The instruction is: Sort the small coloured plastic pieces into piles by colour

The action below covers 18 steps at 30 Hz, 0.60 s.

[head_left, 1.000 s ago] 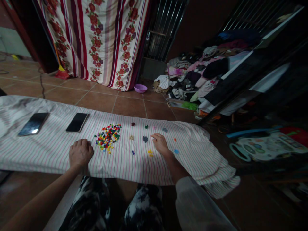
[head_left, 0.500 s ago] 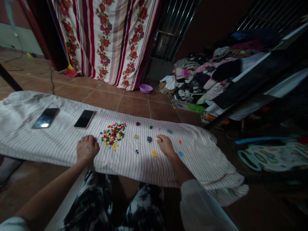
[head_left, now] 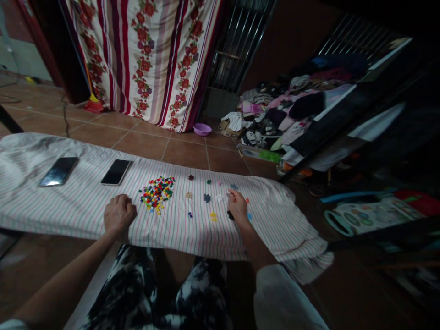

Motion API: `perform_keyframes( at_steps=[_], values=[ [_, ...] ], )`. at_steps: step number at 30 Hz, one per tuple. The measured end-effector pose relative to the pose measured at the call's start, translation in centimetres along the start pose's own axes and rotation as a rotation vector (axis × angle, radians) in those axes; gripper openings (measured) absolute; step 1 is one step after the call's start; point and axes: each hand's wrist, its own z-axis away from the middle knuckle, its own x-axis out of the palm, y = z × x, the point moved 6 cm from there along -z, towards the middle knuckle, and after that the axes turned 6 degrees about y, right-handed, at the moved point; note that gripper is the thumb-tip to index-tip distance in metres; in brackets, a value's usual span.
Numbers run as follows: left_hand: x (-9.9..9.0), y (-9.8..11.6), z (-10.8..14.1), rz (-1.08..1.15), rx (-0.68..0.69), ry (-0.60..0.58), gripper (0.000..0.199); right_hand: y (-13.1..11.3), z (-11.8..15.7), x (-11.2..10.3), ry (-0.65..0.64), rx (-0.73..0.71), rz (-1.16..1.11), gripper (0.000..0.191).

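My left hand (head_left: 119, 213) rests near the front edge of the striped cloth (head_left: 85, 201), its fingers curled under and its palm hidden. Right of it lies a mixed heap of small coloured beads (head_left: 157, 193). My right hand (head_left: 238, 205) hovers over the sorted clusters, thumb and fingers pinched together; whatever is between the tips is too small to name. Close to its fingertips are grey-blue beads (head_left: 234, 186) and white beads (head_left: 219, 198). Black beads (head_left: 230, 215) show beside its wrist. Dark grey beads (head_left: 206, 197) and yellow beads (head_left: 213, 216) lie to its left.
Two phones, a dark phone (head_left: 59, 172) and a light-edged phone (head_left: 116, 173), lie on the left of the cloth. More clusters include tan beads (head_left: 189, 195) and brown beads (head_left: 191, 177). A purple basin (head_left: 202, 129) and a clothes pile (head_left: 275, 107) are beyond.
My right hand has shifted right, off the white beads, which now show beside it along with the black ones. The view has swung slightly right. My left hand stays on the cloth.
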Motion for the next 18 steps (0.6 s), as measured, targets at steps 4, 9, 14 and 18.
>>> perform_keyframes(
  at_steps=[4, 9, 14, 18],
  values=[
    [-0.5, -1.3, 0.3, 0.199, -0.114, 0.003, 0.022, -0.3, 2.8, -2.6, 0.061, 0.042, -0.102, 0.033],
    [-2.3, -0.8, 2.1, 0.403, -0.264, 0.016, 0.017, -0.2, 7.0, -4.6, 0.092, 0.056, -0.178, 0.032],
    [-9.2, 9.7, 6.8, 0.759, 0.205, -0.218, 0.022, -0.7, 10.0, -4.8, 0.04, 0.078, -0.199, 0.03],
    [-17.0, 16.9, 13.4, 0.71, 0.847, -0.356, 0.033, -2.1, 11.1, -4.9, 0.025, 0.096, -0.207, 0.03]
  ],
)
